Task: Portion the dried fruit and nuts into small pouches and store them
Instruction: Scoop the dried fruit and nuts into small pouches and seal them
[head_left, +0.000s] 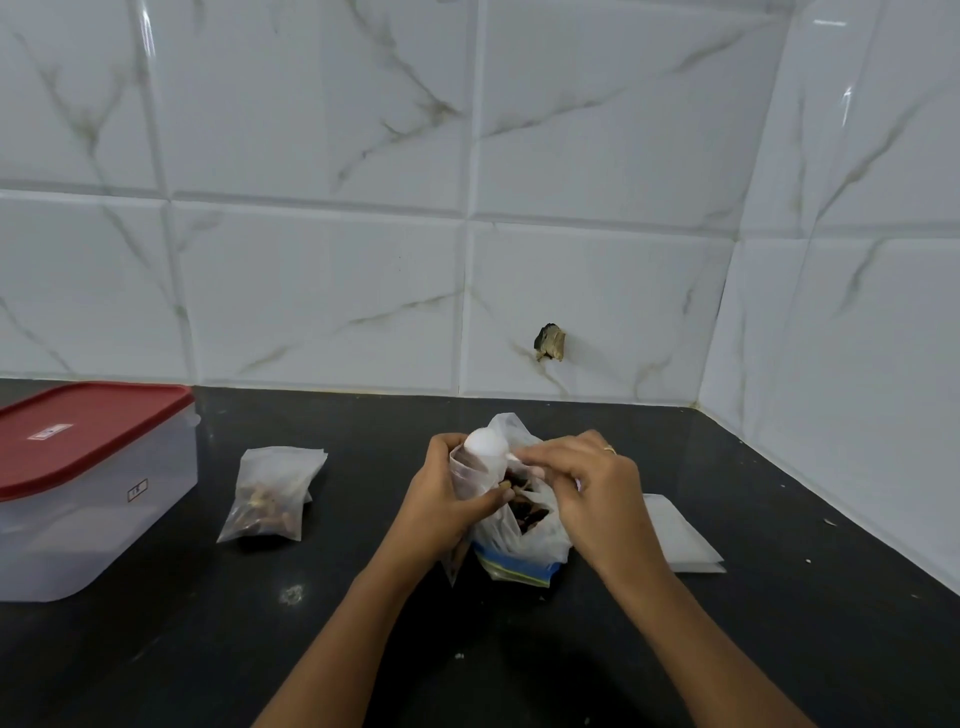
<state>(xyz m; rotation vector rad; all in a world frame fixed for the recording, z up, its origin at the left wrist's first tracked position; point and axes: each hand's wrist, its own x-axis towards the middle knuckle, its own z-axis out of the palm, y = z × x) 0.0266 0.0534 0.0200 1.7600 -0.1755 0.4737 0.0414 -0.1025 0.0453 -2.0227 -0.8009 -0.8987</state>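
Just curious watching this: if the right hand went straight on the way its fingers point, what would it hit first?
Probably the small pouch that the left hand holds; the right hand points its white spoon at its mouth. Depth is unclear.

Nothing was actually readable here tbh. The red plastic lid of the clear rectangular storage box had a small white sticker with red print on it, but it was way too blurry to make out. The box's front wall also carried a tiny black-framed label, and its characters were too small to tell.
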